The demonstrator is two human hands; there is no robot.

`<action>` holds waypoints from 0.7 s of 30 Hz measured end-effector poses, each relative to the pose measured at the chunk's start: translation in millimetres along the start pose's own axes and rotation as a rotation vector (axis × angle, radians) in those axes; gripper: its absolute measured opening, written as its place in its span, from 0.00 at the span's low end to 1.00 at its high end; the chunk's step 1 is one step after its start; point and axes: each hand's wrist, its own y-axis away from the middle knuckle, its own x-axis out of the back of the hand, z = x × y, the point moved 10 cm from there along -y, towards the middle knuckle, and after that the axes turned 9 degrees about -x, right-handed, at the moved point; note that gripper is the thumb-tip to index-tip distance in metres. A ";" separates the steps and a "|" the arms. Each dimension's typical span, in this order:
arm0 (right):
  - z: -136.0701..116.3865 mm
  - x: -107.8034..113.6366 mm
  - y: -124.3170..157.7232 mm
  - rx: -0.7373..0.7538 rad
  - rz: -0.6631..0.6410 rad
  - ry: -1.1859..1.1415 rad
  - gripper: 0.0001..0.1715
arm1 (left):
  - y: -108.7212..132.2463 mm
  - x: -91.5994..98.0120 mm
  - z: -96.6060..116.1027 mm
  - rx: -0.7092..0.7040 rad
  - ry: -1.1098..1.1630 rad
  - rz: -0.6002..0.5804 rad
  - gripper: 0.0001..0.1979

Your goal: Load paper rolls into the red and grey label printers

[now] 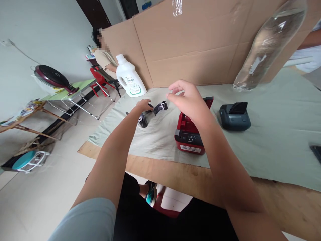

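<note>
My left hand (143, 105) is at a black ribbon (151, 106), its fingers closed on a dark part of it; the hand itself partly hides the grip. From there the ribbon runs to a small roll (164, 105) lying on the cloth. A second black roll (142, 121) rests just below my left wrist. My right hand (185, 96) hovers above a red and black label printer (190, 138) with its lid raised. Its fingers are curved and apart, with nothing in them. My right forearm covers part of the printer.
A dark compact printer (234, 117) stands to the right. A white detergent bottle (130, 77) and a wrapped clear plastic package (271, 47) stand against the cardboard screen (185, 43). Pale cloth (155, 144) covers the wooden table. A person (106, 62) sits beyond at left.
</note>
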 end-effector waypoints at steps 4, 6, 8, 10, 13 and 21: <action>-5.4 -4.2 3.0 -0.008 -0.011 -0.001 0.09 | 22.5 5.1 22.0 -0.065 -0.140 0.065 0.43; -8.2 -6.8 4.3 -0.014 -0.013 0.002 0.10 | 36.4 5.4 39.7 -0.128 -0.268 0.101 0.42; -10.6 -9.7 5.8 -0.018 -0.017 0.014 0.10 | 50.1 3.6 56.8 -0.186 -0.373 0.138 0.42; -13.1 -11.6 7.7 -0.014 -0.020 0.028 0.11 | 61.6 1.8 70.2 -0.231 -0.443 0.168 0.41; -18.6 -10.7 11.6 0.013 -0.015 0.044 0.12 | 73.5 4.0 79.3 -0.253 -0.476 0.187 0.39; -21.8 -0.7 13.1 0.023 0.016 0.060 0.14 | 92.6 15.2 80.7 -0.238 -0.396 0.163 0.39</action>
